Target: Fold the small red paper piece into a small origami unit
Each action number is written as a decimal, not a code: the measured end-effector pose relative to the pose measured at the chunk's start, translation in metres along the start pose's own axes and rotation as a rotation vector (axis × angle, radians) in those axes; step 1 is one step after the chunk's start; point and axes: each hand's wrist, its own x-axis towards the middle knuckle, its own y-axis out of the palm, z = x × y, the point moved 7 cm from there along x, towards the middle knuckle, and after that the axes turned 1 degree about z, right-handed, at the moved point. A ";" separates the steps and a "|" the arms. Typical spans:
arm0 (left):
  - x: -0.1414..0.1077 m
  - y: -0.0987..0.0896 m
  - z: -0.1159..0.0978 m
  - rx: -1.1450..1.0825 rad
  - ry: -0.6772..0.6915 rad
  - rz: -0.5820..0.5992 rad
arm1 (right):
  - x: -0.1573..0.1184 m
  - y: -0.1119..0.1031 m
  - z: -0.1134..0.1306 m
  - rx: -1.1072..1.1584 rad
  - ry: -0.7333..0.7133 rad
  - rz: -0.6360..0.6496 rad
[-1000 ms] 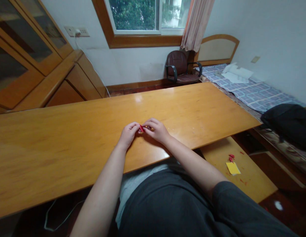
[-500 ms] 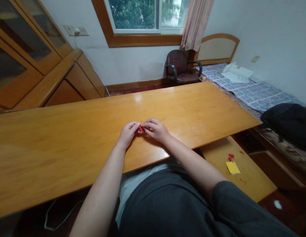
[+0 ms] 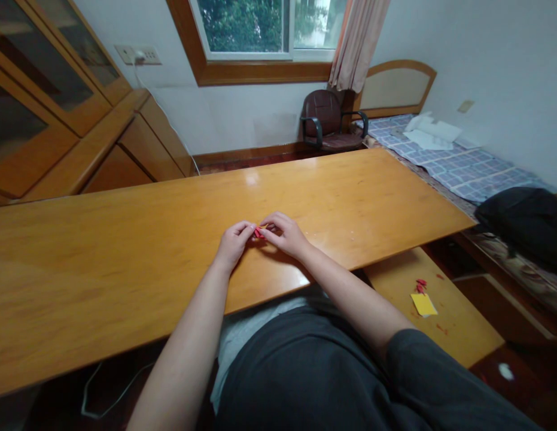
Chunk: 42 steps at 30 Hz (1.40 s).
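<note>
Between my hands, just above the wooden table [image 3: 139, 263], is a small red piece [image 3: 259, 232], too small to tell its kind. My left hand [image 3: 236, 242] pinches its left side between thumb and fingertips. From the right, my right hand [image 3: 285, 233] has its thumb and fingertips closed in on the same piece. Much of the piece is covered by fingers. A few tiny pale specks lie on the tabletop right of my right hand.
On a lower board [image 3: 395, 275] at the right lie a yellow square [image 3: 424, 304], red pieces [image 3: 420, 286] and orange-red scraps. Behind the table stands a brown armchair [image 3: 325, 114]. A bed [image 3: 457, 161] with a black bag [image 3: 524, 224] is at the right, a wooden cabinet [image 3: 103, 143] at the left.
My right hand's fingers have shifted slightly at the red piece, and a little more of it shows. My left hand has stayed nearly in place.
</note>
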 end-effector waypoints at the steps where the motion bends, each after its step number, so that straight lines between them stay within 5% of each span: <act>1: 0.000 0.001 -0.001 0.008 0.001 0.002 | 0.000 0.001 -0.002 0.010 0.023 0.009; 16: 0.000 0.002 -0.003 0.042 0.017 0.000 | 0.000 0.010 -0.023 0.187 0.205 0.046; 42: 0.001 0.003 0.002 0.030 -0.005 0.024 | 0.003 0.003 -0.011 0.125 0.087 -0.008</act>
